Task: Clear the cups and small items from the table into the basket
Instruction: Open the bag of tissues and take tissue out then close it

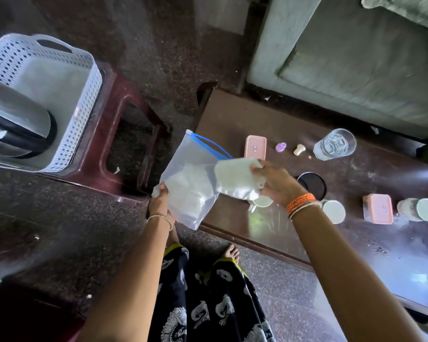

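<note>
We are in a home: a mattress (356,70) beside a low wooden surface (232,114), speckled floor (158,45), plastic stool (124,99), bare feet (230,253).

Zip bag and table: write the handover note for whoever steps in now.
Left hand grips the zip bag by its lower corner; right hand grips a white pouch at the bag's mouth.
Basket on the stool holds only a steel flask.
Still on the table: glass, two pink boxes, white cups, black lid, two small caps.
</note>
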